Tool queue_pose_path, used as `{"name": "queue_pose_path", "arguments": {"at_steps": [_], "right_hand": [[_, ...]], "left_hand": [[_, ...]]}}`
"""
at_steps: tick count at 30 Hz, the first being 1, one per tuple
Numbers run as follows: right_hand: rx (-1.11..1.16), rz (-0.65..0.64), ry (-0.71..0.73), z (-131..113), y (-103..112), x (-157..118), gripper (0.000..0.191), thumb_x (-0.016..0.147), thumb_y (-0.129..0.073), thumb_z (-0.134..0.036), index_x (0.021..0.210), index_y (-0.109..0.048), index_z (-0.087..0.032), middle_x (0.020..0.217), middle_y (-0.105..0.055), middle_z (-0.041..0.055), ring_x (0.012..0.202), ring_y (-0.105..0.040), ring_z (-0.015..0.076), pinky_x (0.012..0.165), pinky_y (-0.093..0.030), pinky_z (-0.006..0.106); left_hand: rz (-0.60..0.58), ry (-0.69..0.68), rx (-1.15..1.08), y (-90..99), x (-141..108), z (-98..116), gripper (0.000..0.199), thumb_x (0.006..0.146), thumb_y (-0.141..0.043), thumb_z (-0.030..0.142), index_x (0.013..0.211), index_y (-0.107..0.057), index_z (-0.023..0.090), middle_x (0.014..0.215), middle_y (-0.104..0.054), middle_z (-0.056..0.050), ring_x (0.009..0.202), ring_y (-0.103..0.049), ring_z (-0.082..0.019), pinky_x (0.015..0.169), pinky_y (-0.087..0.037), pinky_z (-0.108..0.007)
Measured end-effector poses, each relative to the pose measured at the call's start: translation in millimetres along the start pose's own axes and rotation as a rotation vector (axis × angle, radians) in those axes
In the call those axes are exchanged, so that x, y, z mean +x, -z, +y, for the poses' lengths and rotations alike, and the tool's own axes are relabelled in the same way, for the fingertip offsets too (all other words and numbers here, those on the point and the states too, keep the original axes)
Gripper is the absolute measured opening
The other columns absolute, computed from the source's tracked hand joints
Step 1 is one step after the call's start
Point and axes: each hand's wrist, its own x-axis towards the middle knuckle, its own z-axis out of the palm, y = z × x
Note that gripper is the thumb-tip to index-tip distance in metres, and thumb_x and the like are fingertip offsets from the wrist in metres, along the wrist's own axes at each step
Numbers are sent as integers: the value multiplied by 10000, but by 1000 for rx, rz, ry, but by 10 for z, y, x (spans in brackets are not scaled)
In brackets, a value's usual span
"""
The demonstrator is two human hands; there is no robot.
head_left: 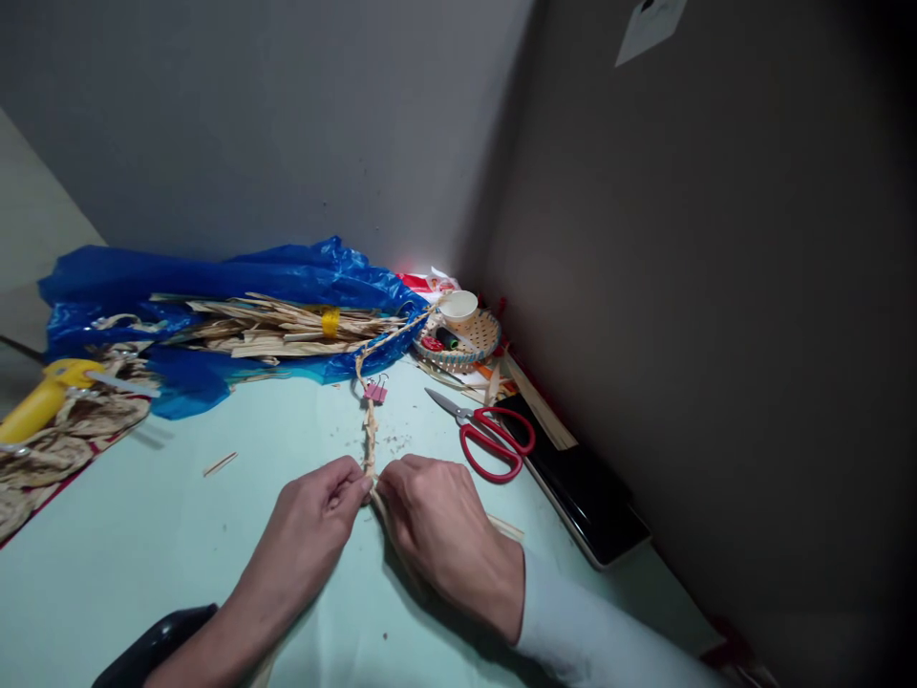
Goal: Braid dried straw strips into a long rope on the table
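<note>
A braided cord of pale dried fibre (370,435) runs from my fingertips up the table to a pink binder clip (375,393) and on toward the basket. My left hand (322,506) pinches the cord's near end between thumb and forefinger. Right beside it, my right hand (434,521) is closed on loose strands of the same fibre, its fingertips nearly touching the left ones. The strands under my right palm are partly hidden.
Red-handled scissors (494,441) lie right of the cord, by a black phone-like device (587,487). Behind are a bundle of dry strips (287,327) on blue plastic (193,382) and a woven basket (465,355) with a white cup (458,306). A yellow glue gun (35,411) sits left.
</note>
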Motion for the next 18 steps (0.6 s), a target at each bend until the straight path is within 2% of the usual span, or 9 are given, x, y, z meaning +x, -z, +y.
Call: {"name": "queue_pose_path", "arguments": {"at_steps": [3,6,10,14,18], "right_hand": [[-116,-32,45,-64,-2,-52,121,869,-492,-118,853,-600,-169,823,-650,63,709,-564,200,584,-214,337],[-160,-58,59,-137,-28,-106,117,854,-483,-106,892,-573,-170,857,-628,67,754,-575,230,599,-250,341],[-201,-48,110,-191,-88,-145,107,851,-497,-130,942,-542,-164,849,-605,63,723,-570,238,594,-311,347],[-284,-39,201,-209,-98,-136,135,830,-522,-93,956,-551,-129,802,-599,69,642,-566,235,502,-331,339],[-441,58,333,-218,-124,-135,209,820,-474,-8,999,-574,-51,748,-587,83,604,-552,233,441,-334,323]], "left_hand": [[9,-2,99,-14,-1,7,326,837,-410,461,607,-434,230,597,-487,19,615,-443,-174,592,-303,-290],[7,7,96,-32,10,-16,314,820,-404,444,585,-406,235,577,-471,25,603,-430,-171,584,-293,-289],[-60,13,-60,-33,26,-59,343,808,-441,482,567,-396,241,550,-422,45,581,-407,-161,570,-302,-282],[-130,44,-241,-14,24,-78,333,777,-521,502,607,-466,222,606,-473,40,631,-444,-164,616,-345,-277],[-191,126,-414,-9,27,-109,300,761,-582,487,684,-528,202,645,-478,48,649,-421,-152,611,-343,-263]]}}
